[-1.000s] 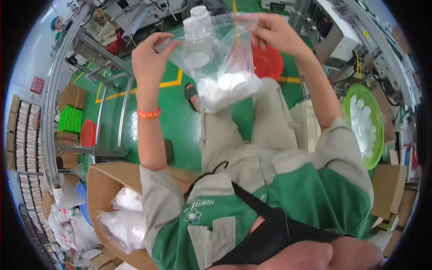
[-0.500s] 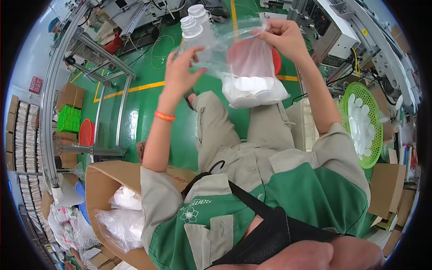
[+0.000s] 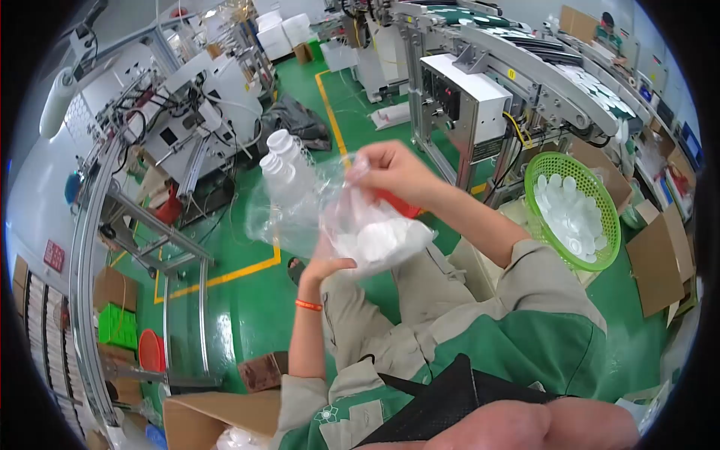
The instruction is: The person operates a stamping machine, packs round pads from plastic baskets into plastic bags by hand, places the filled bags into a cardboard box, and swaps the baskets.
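A clear plastic bag [image 3: 390,244] with white round pieces in its bottom hangs in front of my knees. My right hand [image 3: 386,169] pinches the bag's gathered upper edge between thumb and fingers. My left hand [image 3: 326,262], with an orange band at the wrist, grips the bag's lower left side; its thumb lies in front and its fingers are mostly hidden by the plastic. The loose, see-through part of the bag spreads to the left. Behind it stand two translucent plastic bottles [image 3: 279,171] without caps. A red container [image 3: 401,204] is partly covered by the bag.
At right, a green basket [image 3: 611,225] holds several translucent round pieces. Beyond it are a conveyor [image 3: 525,56] and its control box [image 3: 461,109]. A cardboard box [image 3: 217,416] stands at lower left, near a metal frame [image 3: 204,322]. Another person [image 3: 607,34] is far back right.
The bag has come lower and to the left, tilting. My left hand has moved from the bag's open edge down to its filled part. My right hand has lowered, still pinching the edge. The view has lifted.
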Tool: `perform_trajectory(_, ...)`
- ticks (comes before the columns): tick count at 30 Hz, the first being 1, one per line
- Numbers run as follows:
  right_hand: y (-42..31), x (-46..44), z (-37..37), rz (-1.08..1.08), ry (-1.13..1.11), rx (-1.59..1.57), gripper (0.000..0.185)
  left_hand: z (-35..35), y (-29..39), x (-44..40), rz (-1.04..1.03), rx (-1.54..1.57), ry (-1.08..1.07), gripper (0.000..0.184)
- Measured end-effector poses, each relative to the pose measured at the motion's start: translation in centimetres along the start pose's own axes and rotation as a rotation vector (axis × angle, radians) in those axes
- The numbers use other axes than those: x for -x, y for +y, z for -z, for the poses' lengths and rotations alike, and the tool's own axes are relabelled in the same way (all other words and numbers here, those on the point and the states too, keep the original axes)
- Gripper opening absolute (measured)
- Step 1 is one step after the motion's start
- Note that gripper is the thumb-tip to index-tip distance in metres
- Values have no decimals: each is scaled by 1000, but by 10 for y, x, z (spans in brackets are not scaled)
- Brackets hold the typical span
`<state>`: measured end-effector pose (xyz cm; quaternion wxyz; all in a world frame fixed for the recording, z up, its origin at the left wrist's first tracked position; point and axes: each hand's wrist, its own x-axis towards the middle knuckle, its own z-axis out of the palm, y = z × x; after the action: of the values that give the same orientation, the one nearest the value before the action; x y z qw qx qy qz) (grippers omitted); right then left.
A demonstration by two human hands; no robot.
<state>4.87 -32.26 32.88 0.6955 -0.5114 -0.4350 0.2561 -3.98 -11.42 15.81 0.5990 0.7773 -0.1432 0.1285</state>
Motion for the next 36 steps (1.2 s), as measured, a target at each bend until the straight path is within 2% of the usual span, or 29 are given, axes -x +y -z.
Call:
perform_trajectory(1,4,-2,-8,-42,-42,-13,12,-22,37,-8,-17,182,28,103)
perform_trajectory(2,8,-3,-15,-88,-85,-28,19,-39,52,-13,-21,178,16,103)
perform_trajectory(4,26,-5,-22,-90,-200,-41,20,-71,67,-15,34,1,-34,58)
perform_trajectory(5,19,-4,-24,-133,-185,54,20,-84,53,-14,128,147,-11,48)
perform_trajectory(6,18,-7,-11,-144,-134,180,18,-91,48,-13,222,291,12,39)
perform_trajectory(7,19,-14,8,-18,9,131,19,-90,47,-8,294,409,193,22)
perform_trajectory(8,23,-18,25,110,151,79,23,-79,34,-3,278,475,239,16)
perform_trajectory(10,33,-5,44,101,97,124,31,-73,49,4,367,455,301,13)
perform_trajectory(11,51,-2,43,30,-119,244,47,-75,56,2,362,455,300,13)
perform_trajectory(13,88,5,42,-34,-590,498,80,-84,64,3,429,213,180,11)
perform_trajectory(14,71,25,9,-134,-491,272,72,-86,59,5,433,215,181,11)
perform_trajectory(15,77,27,-3,-199,-415,318,62,-87,52,5,403,62,147,13)
perform_trajectory(16,44,29,-16,-474,-321,268,55,-87,48,6,371,-91,113,16)
perform_trajectory(18,56,28,-18,-190,-312,263,51,-81,63,10,346,33,44,18)
perform_trajectory(19,58,33,-21,-190,-313,263,51,-82,68,15,188,-14,-50,18)
perform_trajectory(20,55,37,-27,0,-204,211,48,-80,69,21,28,-61,-144,18)
perform_trajectory(21,53,40,-29,186,-95,159,45,-77,61,33,232,-149,-147,23)
perform_trajectory(22,52,41,-26,38,-54,-140,37,-81,38,47,225,-145,-144,23)
perform_trajectory(23,54,35,-15,64,3,-417,31,-84,7,58,202,-358,-24,19)
perform_trajectory(24,45,30,10,7,89,-915,27,-87,-12,63,169,-568,101,17)
perform_trajectory(25,24,27,34,177,315,-754,26,-91,-18,66,148,-564,106,17)
perform_trajectory(26,7,21,50,481,564,-131,23,-93,-22,71,231,-547,141,17)
perform_trajectory(28,-13,28,43,632,399,128,29,-96,-19,63,314,-563,174,16)
perform_trajectory(30,-28,43,-7,612,-159,811,51,-106,-4,40,391,-573,155,19)
perform_trajectory(31,-7,55,-21,602,-158,806,51,-112,4,30,423,-575,144,20)
perform_trajectory(32,26,65,-28,544,-285,1051,59,-118,11,19,71,-567,300,23)
perform_trajectory(34,97,73,-27,402,-544,1531,77,-109,-10,23,90,-734,86,33)
perform_trajectory(35,129,77,-11,18,-573,1529,67,-105,-20,25,85,-810,-21,39)
perform_trajectory(36,152,83,8,-361,-594,1498,58,-102,-13,22,445,-590,-152,43)
